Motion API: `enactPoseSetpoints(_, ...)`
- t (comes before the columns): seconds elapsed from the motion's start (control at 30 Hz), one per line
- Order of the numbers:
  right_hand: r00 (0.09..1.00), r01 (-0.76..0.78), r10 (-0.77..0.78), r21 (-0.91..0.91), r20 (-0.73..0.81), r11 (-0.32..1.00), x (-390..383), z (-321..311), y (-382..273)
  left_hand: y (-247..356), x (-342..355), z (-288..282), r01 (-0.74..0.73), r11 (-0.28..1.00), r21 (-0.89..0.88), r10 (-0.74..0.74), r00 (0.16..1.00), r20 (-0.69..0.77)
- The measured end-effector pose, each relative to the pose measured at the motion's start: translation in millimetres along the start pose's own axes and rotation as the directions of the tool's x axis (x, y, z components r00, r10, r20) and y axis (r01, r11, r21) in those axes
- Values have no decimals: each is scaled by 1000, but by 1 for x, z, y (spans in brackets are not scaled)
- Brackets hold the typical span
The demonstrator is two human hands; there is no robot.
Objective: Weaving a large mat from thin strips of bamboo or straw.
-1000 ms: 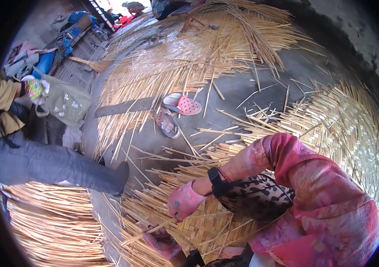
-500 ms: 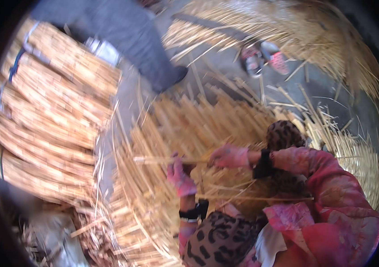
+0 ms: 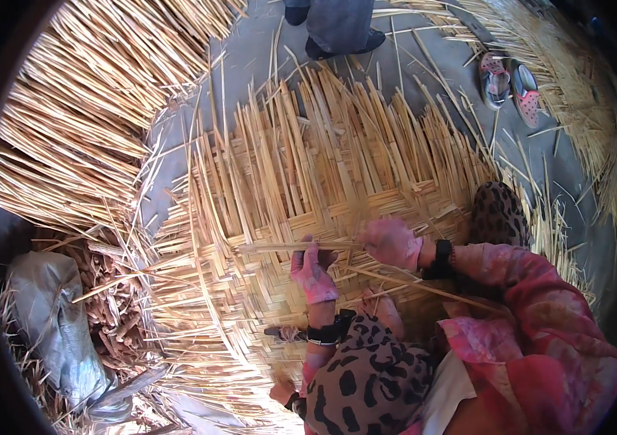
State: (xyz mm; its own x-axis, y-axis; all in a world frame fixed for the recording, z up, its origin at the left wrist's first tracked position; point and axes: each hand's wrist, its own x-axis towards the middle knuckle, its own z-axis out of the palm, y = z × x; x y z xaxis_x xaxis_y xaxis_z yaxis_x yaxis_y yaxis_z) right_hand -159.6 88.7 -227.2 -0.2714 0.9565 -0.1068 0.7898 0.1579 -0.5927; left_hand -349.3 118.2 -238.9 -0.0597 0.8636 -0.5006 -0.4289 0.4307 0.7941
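Pale strip (image 3: 268,247): sideways over your woven mat (image 3: 254,281), left end poking past your left grip (image 3: 313,277)
Left grip: looks pinched around the strip, roughly mid-length
Right grip (image 3: 393,244): curled, nearest its right end, too blurry to tell if it's holding

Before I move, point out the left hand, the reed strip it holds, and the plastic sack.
Left hand (image 3: 314,278): head view, middle of the hand.
Reed strip (image 3: 272,247): head view, the length left of the hand.
Plastic sack (image 3: 55,308): head view, creased middle.
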Motion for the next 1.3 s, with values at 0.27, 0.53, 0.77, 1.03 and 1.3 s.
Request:
enactPoseSetpoints(0.27, 826, -562, 353, 589, 439, 581, 13, 23, -3, 8, -7, -20, 87, 963, -255, -54, 990, 134)
enactPoseSetpoints(0.53, 688, -617, 199, 418, 698, 667, 31, -13, -22, 3, 3, -43, 81, 969, -233, 15, 923, 384)
enactPoseSetpoints(0.77, 838, -413, 92, 514, 538, 752, 43, -3, -21, 1, 9, -27, 28, 995, -94, -30, 999, -25)
enactPoseSetpoints(1.03, 854, -470, 235, 495, 464, 731, 50, -10, -24, 6, 14, -19, 61, 997, -56, -58, 997, 57)
enactPoseSetpoints(1.3, 654, -738, 54, 620, 755, 265, 50, -17, -6, -3, 19, -29, 195, 959, -207, -157, 969, 189)
